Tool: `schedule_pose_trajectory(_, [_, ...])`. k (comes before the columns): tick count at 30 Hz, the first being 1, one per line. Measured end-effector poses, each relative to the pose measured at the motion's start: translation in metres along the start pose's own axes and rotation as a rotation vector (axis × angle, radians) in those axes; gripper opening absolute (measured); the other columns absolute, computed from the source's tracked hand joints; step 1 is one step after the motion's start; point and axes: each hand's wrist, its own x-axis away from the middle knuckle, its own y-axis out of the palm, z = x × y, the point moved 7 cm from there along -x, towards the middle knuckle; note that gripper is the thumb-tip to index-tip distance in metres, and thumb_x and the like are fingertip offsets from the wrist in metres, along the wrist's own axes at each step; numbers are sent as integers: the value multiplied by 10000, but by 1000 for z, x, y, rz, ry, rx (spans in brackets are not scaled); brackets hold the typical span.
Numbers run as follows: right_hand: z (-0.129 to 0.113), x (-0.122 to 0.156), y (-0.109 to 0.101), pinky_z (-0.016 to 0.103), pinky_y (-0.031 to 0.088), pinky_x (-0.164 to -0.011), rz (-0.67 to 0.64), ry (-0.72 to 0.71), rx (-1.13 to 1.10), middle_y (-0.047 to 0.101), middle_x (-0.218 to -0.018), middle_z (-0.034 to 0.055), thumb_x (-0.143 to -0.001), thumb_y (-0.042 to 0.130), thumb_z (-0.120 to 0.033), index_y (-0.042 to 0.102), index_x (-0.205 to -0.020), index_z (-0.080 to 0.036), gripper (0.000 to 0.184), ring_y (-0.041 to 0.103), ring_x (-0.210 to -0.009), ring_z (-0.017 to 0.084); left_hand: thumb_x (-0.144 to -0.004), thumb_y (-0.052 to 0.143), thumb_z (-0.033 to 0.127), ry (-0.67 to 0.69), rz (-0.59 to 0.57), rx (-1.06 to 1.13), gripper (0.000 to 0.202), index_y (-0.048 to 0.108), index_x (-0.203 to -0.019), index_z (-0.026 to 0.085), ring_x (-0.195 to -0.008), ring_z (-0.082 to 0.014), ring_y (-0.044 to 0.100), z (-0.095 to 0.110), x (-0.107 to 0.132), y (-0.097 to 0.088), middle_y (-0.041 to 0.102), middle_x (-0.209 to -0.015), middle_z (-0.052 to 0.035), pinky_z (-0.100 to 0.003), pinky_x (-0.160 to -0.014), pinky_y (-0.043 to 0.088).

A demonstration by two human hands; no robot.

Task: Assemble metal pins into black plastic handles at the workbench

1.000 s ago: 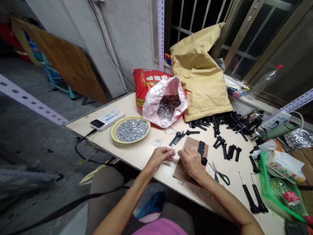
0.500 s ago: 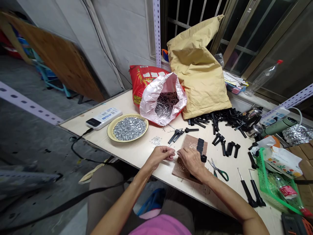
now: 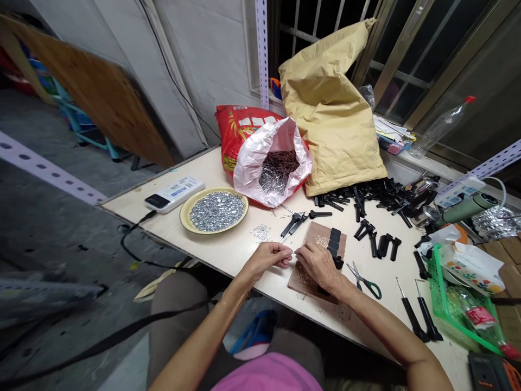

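Observation:
My left hand [image 3: 267, 257] and my right hand [image 3: 319, 265] meet at the near edge of the table [image 3: 228, 247]. Both are closed in a pinch on a thin metal pin [image 3: 293, 253] held between them. My right hand lies over a small brown board [image 3: 316, 239] that carries several black plastic caps [image 3: 334, 241]. A little heap of small silver pieces [image 3: 261, 234] lies just beyond my left hand. A few black-handled pins [image 3: 293, 224] lie past the board.
A yellow plate of silver pieces [image 3: 214, 211] and a white device [image 3: 174, 193] sit at the left. An open bag of pins [image 3: 273, 165], a tan paper sack [image 3: 331, 117] and a pile of black parts [image 3: 374, 198] stand behind. Scissors [image 3: 365, 281], finished pins [image 3: 419, 319] and a green basket [image 3: 451, 309] are right.
My hands stay together at the same spot with the pin between them. Only the camera has shifted slightly.

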Motion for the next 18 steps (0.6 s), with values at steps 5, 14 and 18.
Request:
schedule_pose_trajectory(5, [3, 1, 3, 233, 371, -593, -36, 17, -12, 610, -769, 23, -908, 534, -233, 618, -879, -184, 102, 560, -669, 137, -485, 810, 436, -11, 12, -22, 374, 634, -609, 129, -478, -76, 544, 1, 0, 1, 631, -557, 11, -229, -560, 488])
schedule_pose_trajectory(14, [7, 4, 1, 212, 372, -570, -35, 39, -135, 602, -738, 19, -933, 481, -214, 636, -910, -185, 160, 566, -652, 124, -475, 805, 456, -28, 1, -34, 387, 637, -595, 129, -480, -77, 545, 4, 1, 3, 633, -559, 11, -235, -574, 497])
schedule_pose_trajectory(18, [9, 5, -2, 208, 426, -621, 1, 55, -303, 600, -838, 37, -907, 496, -164, 629, -964, -174, 145, 580, -709, 126, -494, 799, 453, -41, -2, -18, 374, 654, -617, 130, -486, -80, 559, 1, -1, 3, 637, -562, 12, -232, -587, 505])
